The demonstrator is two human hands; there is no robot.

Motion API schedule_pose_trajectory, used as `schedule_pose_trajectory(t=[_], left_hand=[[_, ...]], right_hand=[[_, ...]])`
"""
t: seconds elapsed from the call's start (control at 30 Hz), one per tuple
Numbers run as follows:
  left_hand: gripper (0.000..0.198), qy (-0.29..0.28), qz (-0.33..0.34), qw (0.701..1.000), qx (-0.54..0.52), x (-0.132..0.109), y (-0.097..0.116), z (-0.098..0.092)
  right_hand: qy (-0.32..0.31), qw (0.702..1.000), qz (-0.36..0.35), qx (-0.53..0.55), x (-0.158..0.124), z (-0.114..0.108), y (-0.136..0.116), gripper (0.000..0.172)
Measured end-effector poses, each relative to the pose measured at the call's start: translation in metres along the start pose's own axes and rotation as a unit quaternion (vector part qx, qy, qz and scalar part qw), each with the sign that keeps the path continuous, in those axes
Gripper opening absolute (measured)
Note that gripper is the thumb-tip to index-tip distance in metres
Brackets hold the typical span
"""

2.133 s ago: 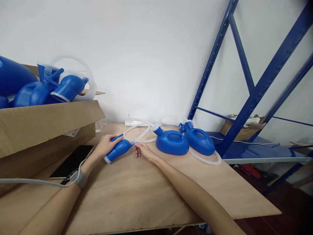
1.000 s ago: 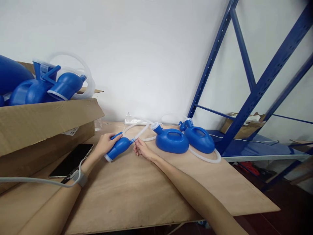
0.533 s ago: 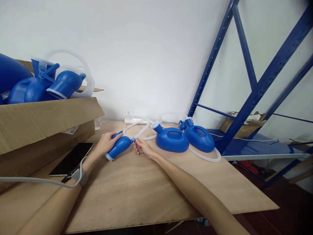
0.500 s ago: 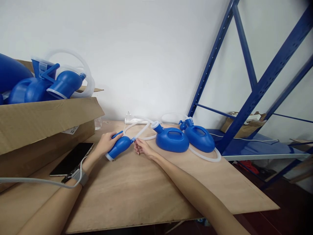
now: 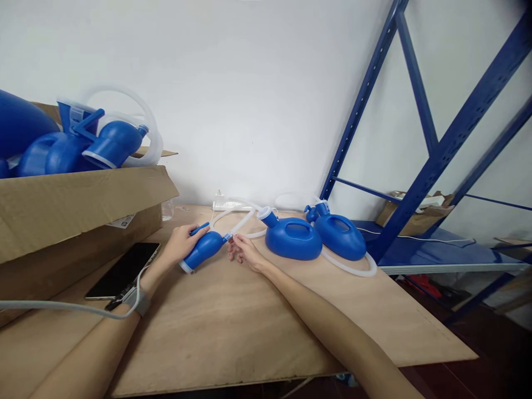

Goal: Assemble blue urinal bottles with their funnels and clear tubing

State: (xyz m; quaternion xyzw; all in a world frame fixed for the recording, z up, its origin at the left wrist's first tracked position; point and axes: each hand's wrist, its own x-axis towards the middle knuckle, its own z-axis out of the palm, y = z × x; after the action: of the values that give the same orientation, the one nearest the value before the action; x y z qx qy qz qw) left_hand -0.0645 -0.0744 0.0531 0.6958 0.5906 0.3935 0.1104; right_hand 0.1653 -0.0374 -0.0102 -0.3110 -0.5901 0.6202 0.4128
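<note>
My left hand (image 5: pixel 179 243) is wrapped round a blue plastic funnel cup (image 5: pixel 202 251) lying on the wooden board (image 5: pixel 233 321). My right hand (image 5: pixel 243 251) pinches the clear tube (image 5: pixel 243 221) right where it joins the cup's narrow end. The tube curves back toward a blue jug-shaped container (image 5: pixel 293 239). A second blue container (image 5: pixel 341 238) with its own clear tube (image 5: pixel 353 269) lies just to the right.
An open cardboard box (image 5: pixel 75 205) at left holds several blue containers (image 5: pixel 83 149) and coiled tubing. A black phone (image 5: pixel 122 270) lies beside it. A white power strip (image 5: pixel 226 206) sits by the wall. Blue metal shelving (image 5: pixel 415 183) stands at right.
Both hands keep their grip on the cup and the tube. They have shifted only slightly, and the view has wobbled a little.
</note>
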Motion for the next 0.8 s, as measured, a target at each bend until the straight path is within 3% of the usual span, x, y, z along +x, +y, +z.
schedule_pose_trajectory(t=[0.4, 0.8], left_hand=[[0.058, 0.005, 0.029, 1.0, 0.006, -0.0018, 0.0031, 0.0025], [0.055, 0.005, 0.021, 1.0, 0.001, -0.0027, 0.0042, 0.0009]], right_hand=[[-0.043, 0.999, 0.017, 0.024, -0.0063, 0.0067, -0.007, 0.039], [0.003, 0.999, 0.032, 0.013, -0.0032, 0.003, -0.005, 0.047]])
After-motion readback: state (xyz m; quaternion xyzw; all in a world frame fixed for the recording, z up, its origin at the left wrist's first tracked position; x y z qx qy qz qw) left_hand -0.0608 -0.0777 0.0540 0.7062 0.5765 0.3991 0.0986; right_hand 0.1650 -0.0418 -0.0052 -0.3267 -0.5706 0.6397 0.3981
